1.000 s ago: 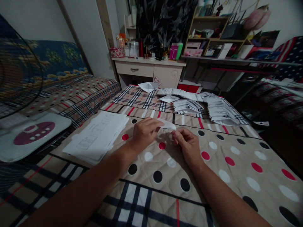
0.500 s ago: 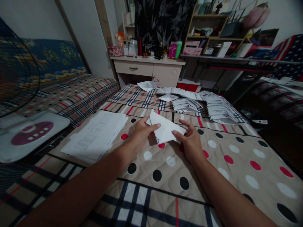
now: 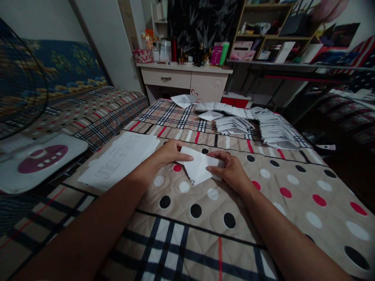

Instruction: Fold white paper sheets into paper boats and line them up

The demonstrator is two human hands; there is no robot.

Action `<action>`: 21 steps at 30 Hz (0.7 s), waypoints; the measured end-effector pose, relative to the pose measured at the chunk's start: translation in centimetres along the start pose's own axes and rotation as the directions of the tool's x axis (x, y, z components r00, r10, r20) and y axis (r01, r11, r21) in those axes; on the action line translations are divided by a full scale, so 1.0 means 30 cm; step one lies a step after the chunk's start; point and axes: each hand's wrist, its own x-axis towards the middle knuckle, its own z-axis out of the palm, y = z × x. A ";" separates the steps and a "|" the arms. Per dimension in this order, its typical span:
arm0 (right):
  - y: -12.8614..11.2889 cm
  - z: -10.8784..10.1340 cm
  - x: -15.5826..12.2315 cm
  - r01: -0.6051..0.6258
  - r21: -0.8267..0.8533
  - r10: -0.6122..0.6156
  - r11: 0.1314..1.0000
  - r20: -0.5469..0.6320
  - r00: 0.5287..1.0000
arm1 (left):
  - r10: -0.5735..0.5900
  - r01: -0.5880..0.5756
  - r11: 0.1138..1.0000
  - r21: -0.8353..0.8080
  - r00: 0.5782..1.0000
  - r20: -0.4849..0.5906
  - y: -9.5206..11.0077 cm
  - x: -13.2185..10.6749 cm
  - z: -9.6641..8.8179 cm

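Note:
A partly folded sheet of white paper (image 3: 198, 167) is held between my two hands, just over the dotted bedspread. My left hand (image 3: 172, 151) pinches its left corner, thumb on top and fingers beneath. At the right corner, my right hand (image 3: 223, 166) grips it with the thumb on the near face and the index finger along the top edge. One point of the paper faces me and carries dark printed marks. Left of my hands lies a stack of printed sheets (image 3: 120, 156).
Folded paper pieces stand in rows (image 3: 277, 130) toward the bed's far end, with a shorter bundle (image 3: 233, 125) and two single folded pieces nearby. A fan (image 3: 22, 82) and a white plastic lid (image 3: 43, 162) are at left. Beyond the bed stands a white dresser (image 3: 166, 80).
The paper has turned so its lower point faces me more. My right hand has shifted left and its index finger now lies along the paper's top edge. The view has tilted slightly.

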 end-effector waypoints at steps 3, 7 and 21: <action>-0.007 0.003 0.003 -0.011 0.018 0.010 1.000 0.036 0.999 | 0.049 -0.049 0.994 0.094 0.999 -0.001 -0.002 0.008 -0.009; -0.012 0.011 0.001 -0.030 -0.013 0.031 0.999 0.041 0.999 | 0.129 -0.147 0.957 0.248 0.988 0.087 -0.013 0.019 0.001; 0.000 0.012 -0.018 0.337 -0.392 -0.324 0.856 0.102 0.941 | 0.400 -0.530 0.596 0.604 0.848 0.349 0.032 -0.012 0.024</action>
